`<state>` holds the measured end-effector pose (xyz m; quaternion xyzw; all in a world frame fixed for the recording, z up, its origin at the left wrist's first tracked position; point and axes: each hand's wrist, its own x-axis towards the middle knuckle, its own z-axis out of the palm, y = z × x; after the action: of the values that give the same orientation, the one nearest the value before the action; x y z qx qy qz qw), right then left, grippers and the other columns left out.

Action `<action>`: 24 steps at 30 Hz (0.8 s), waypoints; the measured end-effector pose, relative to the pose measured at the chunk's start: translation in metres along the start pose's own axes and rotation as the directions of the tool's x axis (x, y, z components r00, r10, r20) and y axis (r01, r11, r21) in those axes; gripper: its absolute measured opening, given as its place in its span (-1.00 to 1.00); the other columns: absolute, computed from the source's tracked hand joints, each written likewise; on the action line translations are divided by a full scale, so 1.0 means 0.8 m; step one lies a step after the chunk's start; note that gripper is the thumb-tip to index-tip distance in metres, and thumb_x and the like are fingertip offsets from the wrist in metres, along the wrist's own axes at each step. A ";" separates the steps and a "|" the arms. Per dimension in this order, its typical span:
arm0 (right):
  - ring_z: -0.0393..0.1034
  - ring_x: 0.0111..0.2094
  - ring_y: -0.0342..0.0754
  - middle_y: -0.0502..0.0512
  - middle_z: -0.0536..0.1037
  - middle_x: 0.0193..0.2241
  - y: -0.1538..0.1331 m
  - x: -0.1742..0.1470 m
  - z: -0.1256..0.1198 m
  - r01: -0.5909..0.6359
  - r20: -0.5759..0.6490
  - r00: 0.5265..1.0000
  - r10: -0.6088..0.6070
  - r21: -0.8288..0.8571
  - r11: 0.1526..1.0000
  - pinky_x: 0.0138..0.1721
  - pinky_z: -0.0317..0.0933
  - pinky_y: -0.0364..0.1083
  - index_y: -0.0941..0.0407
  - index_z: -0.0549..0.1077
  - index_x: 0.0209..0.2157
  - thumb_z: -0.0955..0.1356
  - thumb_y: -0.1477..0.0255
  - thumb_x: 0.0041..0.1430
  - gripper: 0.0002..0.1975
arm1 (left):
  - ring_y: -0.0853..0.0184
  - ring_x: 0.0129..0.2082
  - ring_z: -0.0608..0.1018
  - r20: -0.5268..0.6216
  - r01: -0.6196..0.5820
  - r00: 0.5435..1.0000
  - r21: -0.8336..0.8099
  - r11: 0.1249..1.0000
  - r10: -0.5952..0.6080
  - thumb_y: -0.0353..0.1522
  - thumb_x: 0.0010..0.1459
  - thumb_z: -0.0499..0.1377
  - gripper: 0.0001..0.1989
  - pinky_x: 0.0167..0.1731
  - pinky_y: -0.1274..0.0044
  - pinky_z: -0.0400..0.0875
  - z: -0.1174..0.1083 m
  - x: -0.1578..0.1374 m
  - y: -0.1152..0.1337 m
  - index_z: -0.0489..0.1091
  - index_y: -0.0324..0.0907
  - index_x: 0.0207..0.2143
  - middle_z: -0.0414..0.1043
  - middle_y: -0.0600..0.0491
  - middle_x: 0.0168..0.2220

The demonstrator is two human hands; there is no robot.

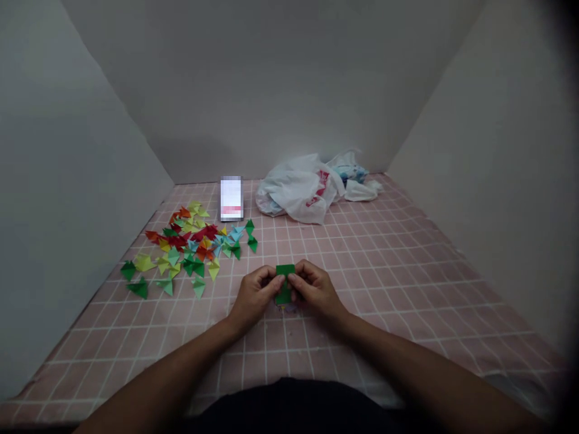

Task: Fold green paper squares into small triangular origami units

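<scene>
Between my two hands is a small green piece of folded paper (284, 294), a narrow upright rectangle. My left hand (259, 293) pinches its left edge, thumb on the near face. From the other side my right hand (316, 292) grips the right edge, also with the thumb in front. The fingers behind the paper are partly hidden. Just below the paper a small patch of yellow and pale purple shows, too small to name. To the left lies a spread of folded paper pieces (193, 265) in green, yellow, red, orange and light blue, with pointed wing-like tips.
A phone (232, 199) with a lit, blurred screen stands near the back wall. Right of it lies a crumpled white plastic bag (301, 187) with red print, beside a blue-and-white packet (355, 173). Pink checked cloth (384, 265) covers the surface, with grey walls on three sides.
</scene>
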<state>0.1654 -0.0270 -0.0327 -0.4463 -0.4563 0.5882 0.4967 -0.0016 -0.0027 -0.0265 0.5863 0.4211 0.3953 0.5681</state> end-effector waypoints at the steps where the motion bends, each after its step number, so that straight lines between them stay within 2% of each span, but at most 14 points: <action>1: 0.20 -0.64 -0.20 -0.11 0.38 -0.62 -0.001 0.000 -0.001 -0.001 0.002 1.000 0.001 -0.007 1.000 -0.64 0.08 -0.21 0.06 0.31 -0.42 0.44 0.17 0.14 -0.69 | 0.41 -0.50 0.34 0.009 -0.006 1.000 0.027 1.000 0.006 -0.17 0.15 0.25 -0.69 -0.46 0.55 0.23 -0.001 0.000 0.000 0.36 -0.20 -0.49 0.29 0.13 -0.53; 4: 0.23 -0.61 -0.19 -0.11 0.36 -0.60 -0.003 0.002 -0.003 0.018 -0.008 1.000 -0.018 -0.040 0.999 -0.63 0.11 -0.21 0.07 0.38 -0.39 0.47 0.15 0.09 -0.69 | 0.42 -0.50 0.29 0.053 -0.012 0.999 0.102 0.995 0.007 -0.19 0.13 0.24 -0.70 -0.47 0.56 0.17 -0.003 0.001 0.000 0.33 -0.19 -0.52 0.25 0.15 -0.54; 6: 0.21 -0.63 -0.21 -0.12 0.34 -0.62 -0.004 0.003 -0.004 0.007 -0.018 1.000 -0.008 -0.055 0.998 -0.64 0.10 -0.22 0.08 0.38 -0.44 0.47 0.16 0.06 -0.68 | 0.43 -0.51 0.29 0.092 0.009 0.996 0.121 0.993 -0.021 -0.19 0.09 0.25 -0.71 -0.47 0.57 0.16 -0.004 0.002 0.000 0.34 -0.19 -0.52 0.25 0.15 -0.54; 10: 0.18 -0.66 -0.23 -0.13 0.33 -0.67 -0.006 0.002 -0.006 -0.027 -0.054 0.998 0.024 -0.053 0.998 -0.66 0.08 -0.22 0.09 0.36 -0.49 0.46 0.15 0.09 -0.66 | 0.45 -0.55 0.29 0.134 0.089 0.986 0.049 0.995 -0.095 -0.13 0.08 0.26 -0.67 -0.49 0.57 0.17 -0.003 0.003 0.002 0.34 -0.19 -0.51 0.26 0.17 -0.58; 15: 0.22 -0.69 -0.20 -0.09 0.39 -0.69 -0.011 0.003 -0.008 -0.049 -0.025 0.999 0.047 -0.083 0.995 -0.67 0.11 -0.20 0.09 0.39 -0.47 0.40 0.14 0.15 -0.68 | 0.46 -0.56 0.31 0.090 0.082 0.992 0.032 0.996 -0.084 -0.14 0.06 0.27 -0.68 -0.49 0.58 0.20 -0.004 0.005 0.005 0.35 -0.19 -0.50 0.28 0.17 -0.59; 20: 0.16 -0.69 -0.22 -0.13 0.31 -0.72 -0.015 0.005 -0.011 0.024 -0.050 0.998 -0.035 -0.203 0.979 -0.65 0.05 -0.20 0.08 0.33 -0.53 0.38 0.19 0.14 -0.69 | 0.46 -0.59 0.32 0.077 0.088 0.993 0.039 0.995 -0.090 -0.15 0.05 0.28 -0.69 -0.52 0.58 0.21 -0.005 0.008 0.006 0.35 -0.19 -0.53 0.29 0.18 -0.61; 24: 0.13 -0.69 -0.22 -0.14 0.29 -0.71 -0.014 0.005 -0.011 0.029 -0.048 0.998 -0.040 -0.211 0.977 -0.65 0.04 -0.18 0.07 0.31 -0.53 0.37 0.19 0.15 -0.69 | 0.46 -0.59 0.35 0.098 0.122 0.988 0.001 0.993 -0.122 -0.14 0.06 0.29 -0.68 -0.52 0.59 0.23 -0.007 0.008 0.004 0.37 -0.20 -0.51 0.32 0.17 -0.61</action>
<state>0.1753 -0.0212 -0.0238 -0.5034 -0.5106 0.5160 0.4687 -0.0042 0.0054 -0.0232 0.5767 0.4268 0.3315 0.6126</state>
